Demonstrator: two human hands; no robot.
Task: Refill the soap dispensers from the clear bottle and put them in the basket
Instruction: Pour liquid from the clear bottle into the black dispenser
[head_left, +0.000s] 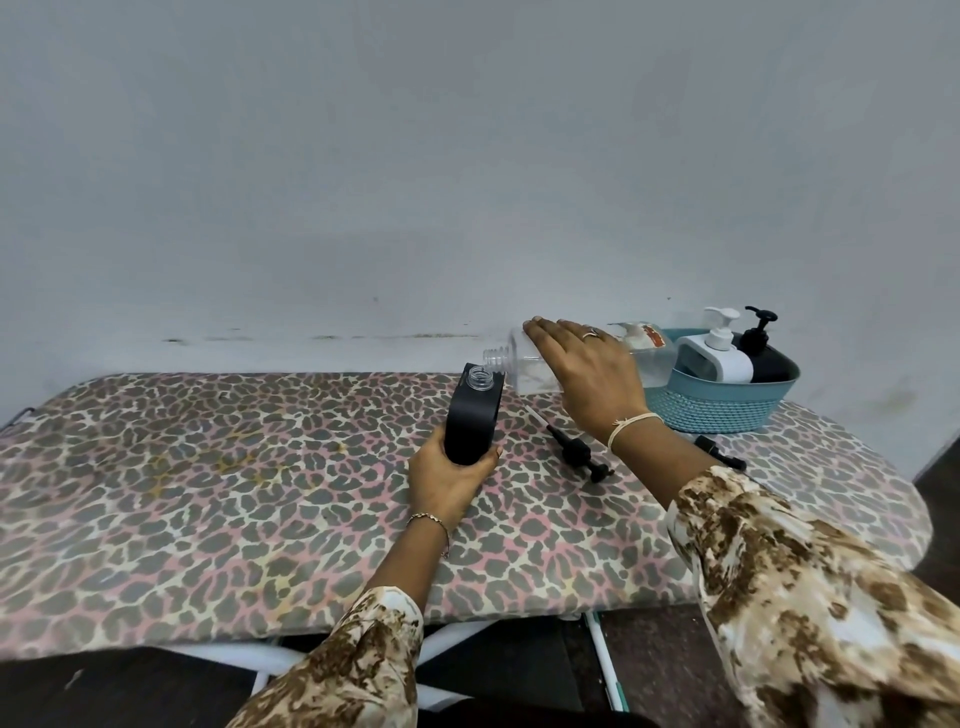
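Black dispenser (470, 415), uncapped and tilted, gripped at base by left hand (447, 475), mid-board. Clear bottle (522, 371) grasped level by right hand (592, 369), mouth just beside dispenser neck. Blue basket (727, 410) far right, holding two capped dispensers.

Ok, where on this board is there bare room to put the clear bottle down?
The whole left stretch of the board, left of the black dispenser in the left hand, is bare. So is the near strip between the forearms. The right end is crowded: basket, loose pump.
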